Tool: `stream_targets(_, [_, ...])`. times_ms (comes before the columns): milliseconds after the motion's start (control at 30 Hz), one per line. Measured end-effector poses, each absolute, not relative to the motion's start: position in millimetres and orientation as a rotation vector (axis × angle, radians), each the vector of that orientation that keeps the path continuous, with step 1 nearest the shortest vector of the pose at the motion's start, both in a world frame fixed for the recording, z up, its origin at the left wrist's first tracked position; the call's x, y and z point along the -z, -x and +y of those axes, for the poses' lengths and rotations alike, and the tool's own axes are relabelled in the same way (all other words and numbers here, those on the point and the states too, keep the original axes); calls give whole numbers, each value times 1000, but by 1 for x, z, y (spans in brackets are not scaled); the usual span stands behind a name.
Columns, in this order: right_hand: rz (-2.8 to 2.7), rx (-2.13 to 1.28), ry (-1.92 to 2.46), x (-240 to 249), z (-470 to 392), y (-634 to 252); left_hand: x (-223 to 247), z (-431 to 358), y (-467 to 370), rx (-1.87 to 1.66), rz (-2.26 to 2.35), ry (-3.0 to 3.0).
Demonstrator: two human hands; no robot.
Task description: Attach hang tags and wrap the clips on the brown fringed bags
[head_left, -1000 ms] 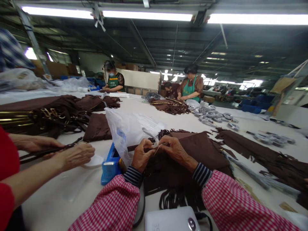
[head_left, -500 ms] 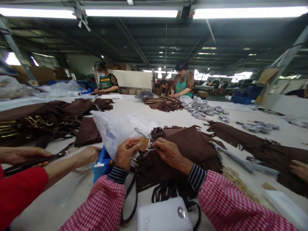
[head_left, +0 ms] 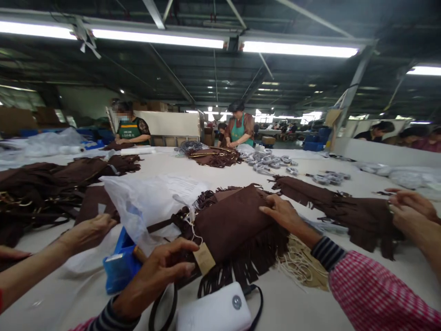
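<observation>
A dark brown fringed bag (head_left: 230, 220) lies on the table in front of me. A tan paper tag (head_left: 204, 259) hangs on a white string at its near left side and rests against the fringe. My left hand (head_left: 165, 266) is beside the tag, thumb and forefinger apart, holding nothing. At the bag's upper right edge, my right hand (head_left: 287, 218) grips the brown material, its thumb lying on top. A white plastic bag (head_left: 148, 202) bunches up behind my left hand, next to a blue tape dispenser (head_left: 120, 264).
A white device (head_left: 215, 310) with a black cable sits close to me. Tan tags with white strings (head_left: 306, 266) lie at right. Co-workers' hands (head_left: 87, 234) work on both sides. More brown bags (head_left: 51, 179) are piled left, and coiled grey-wrapped straps (head_left: 272, 158) lie farther back.
My left hand has let go of the tag, which now hangs against the bag. My right hand has moved right to the bag's edge. The view has swung right.
</observation>
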State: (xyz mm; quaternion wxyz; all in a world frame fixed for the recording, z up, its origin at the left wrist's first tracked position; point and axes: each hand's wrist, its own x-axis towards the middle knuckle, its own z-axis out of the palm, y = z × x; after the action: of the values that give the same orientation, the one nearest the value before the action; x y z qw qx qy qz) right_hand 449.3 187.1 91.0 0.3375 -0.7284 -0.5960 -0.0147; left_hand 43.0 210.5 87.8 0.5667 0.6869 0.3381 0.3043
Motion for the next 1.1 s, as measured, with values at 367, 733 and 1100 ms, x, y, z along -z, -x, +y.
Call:
stream_targets(367, [-1628,-312,1722,-100,235,-463,-107,283,-121,-649,1076,-2421])
stream_targets(733, [-1779,288,1746,-112,194,-447,-141,320,-167,-305,1008,-2555])
stream_targets(1100, [-2344,288,1458,-169,192,-432,-164,241,-153,-1105,865,-3129])
